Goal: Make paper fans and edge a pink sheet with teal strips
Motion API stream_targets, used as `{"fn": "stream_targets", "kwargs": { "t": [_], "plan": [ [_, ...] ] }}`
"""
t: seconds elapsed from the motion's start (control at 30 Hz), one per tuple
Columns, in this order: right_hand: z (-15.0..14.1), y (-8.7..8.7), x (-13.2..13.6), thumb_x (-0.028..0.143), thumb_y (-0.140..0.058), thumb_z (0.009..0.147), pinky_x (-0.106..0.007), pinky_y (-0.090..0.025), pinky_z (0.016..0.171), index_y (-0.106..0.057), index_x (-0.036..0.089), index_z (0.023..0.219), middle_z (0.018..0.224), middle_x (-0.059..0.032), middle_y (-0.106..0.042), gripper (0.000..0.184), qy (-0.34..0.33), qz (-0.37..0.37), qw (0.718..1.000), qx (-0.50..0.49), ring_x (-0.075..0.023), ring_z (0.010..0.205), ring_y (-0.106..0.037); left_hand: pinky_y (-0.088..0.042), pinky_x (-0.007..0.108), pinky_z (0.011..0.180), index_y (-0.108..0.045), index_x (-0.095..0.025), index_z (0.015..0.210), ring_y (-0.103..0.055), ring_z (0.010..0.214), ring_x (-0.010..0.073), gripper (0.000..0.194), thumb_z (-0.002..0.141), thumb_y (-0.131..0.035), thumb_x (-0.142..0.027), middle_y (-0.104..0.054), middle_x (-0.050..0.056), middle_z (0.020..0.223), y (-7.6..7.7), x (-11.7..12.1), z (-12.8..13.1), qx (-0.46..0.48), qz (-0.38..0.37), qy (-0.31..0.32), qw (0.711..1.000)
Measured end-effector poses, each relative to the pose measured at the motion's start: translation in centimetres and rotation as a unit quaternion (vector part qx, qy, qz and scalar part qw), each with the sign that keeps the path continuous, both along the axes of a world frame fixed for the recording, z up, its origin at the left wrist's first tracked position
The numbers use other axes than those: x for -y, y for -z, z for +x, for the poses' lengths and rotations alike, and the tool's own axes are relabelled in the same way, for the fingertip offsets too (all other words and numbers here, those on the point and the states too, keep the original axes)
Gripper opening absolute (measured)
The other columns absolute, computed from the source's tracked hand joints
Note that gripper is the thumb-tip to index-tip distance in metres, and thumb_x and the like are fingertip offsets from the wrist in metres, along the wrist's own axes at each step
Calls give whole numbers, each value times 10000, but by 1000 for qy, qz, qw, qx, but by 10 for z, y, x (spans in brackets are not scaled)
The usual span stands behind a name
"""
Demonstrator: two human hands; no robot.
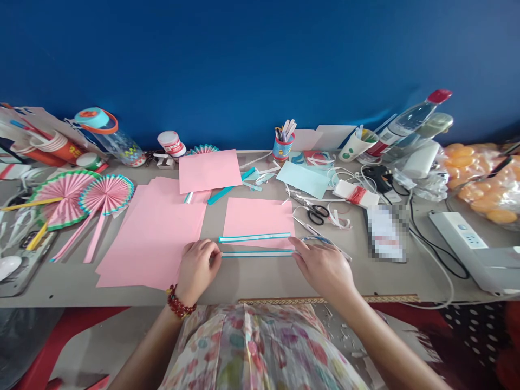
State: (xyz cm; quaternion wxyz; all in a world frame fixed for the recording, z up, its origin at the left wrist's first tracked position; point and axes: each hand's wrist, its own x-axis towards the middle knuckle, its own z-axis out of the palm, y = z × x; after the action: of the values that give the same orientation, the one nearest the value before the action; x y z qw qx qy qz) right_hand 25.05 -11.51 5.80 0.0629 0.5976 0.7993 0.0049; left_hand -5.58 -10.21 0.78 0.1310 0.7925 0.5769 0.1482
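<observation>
Two narrow white paper strips with turquoise edges lie level in front of me, an upper strip (254, 238) and a lower strip (257, 254). The upper one rests across a pink paper sheet (260, 214); the lower one is just below that sheet. My left hand (199, 271) is curled, with thumb and fingertips closed at the left end of the lower strip. On the other side, my right hand (327, 268) has its index finger at the upper strip's right end and its thumb at the lower strip's right end.
Stacked pink paper (154, 233) and folded paper fans (106, 195) are on the left. Black-handled scissors (317, 213), a utility knife (304, 225) and red thread (357, 195) lie right. Behind stand a pen cup (283, 146) and a bottle (410, 122); a power strip (469, 235) is far right.
</observation>
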Motion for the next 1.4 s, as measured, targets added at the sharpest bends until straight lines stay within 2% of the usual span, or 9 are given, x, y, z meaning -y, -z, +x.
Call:
{"fn": "stream_targets", "kwargs": {
  "t": [0.33, 0.43, 0.57, 0.83, 1.03, 1.4],
  "plan": [
    [-3, -3, 0, 240, -485, 967, -311, -327, 627, -559, 177, 1336, 745, -60, -734, 382, 22, -51, 998, 18, -210, 693, -671, -379, 349, 781, -519, -219, 769, -591, 799, 201, 107, 866, -530, -173, -617, 6, 777, 3, 1, -2, -10, 5, 6, 1000],
    [-4, -3, 0, 281, -508, 953, -304, -303, 583, -593, 153, 1234, 695, -65, -713, 321, 57, -59, 996, 41, -227, 671, -663, -376, 349, 782, -511, -220, 772, -592, 807, 204, 111, 866, -532, -166, -612, 5, 780, 2, 1, -1, -15, 7, 6, 1000],
    [-1, -2, 2, 319, -477, 966, -294, -247, 531, -597, 192, 1109, 714, -46, -714, 225, 97, -77, 992, 31, -227, 647, -650, -377, 348, 779, -500, -220, 770, -591, 805, 203, 116, 865, -528, -158, -607, 2, 778, 0, 1, 0, -18, 7, 9, 1000],
    [8, -5, 0, 302, -424, 987, -273, -201, 512, -594, 278, 1051, 864, 13, -729, 183, 84, -130, 985, -76, -161, 653, -628, -376, 356, 785, -506, -221, 771, -595, 799, 202, 114, 877, -525, -183, -614, 3, 776, 1, 0, -2, -13, 4, 11, 1000],
    [2, -5, -6, 326, -400, 995, -268, -163, 490, -616, 294, 1051, 831, 12, -723, 225, 104, -158, 982, -27, -165, 647, -619, -381, 360, 795, -514, -224, 778, -596, 810, 207, 109, 879, -525, -184, -624, 7, 786, 3, 0, -4, -12, -3, 10, 1000],
    [-2, -1, -11, 321, -385, 993, -258, -170, 496, -629, 289, 1056, 835, -3, -725, 255, 111, -169, 979, -14, -164, 660, -613, -379, 360, 794, -516, -221, 776, -595, 807, 201, 113, 884, -526, -186, -626, 5, 789, 3, 0, -4, -7, -1, 13, 1000]
  ]
}}
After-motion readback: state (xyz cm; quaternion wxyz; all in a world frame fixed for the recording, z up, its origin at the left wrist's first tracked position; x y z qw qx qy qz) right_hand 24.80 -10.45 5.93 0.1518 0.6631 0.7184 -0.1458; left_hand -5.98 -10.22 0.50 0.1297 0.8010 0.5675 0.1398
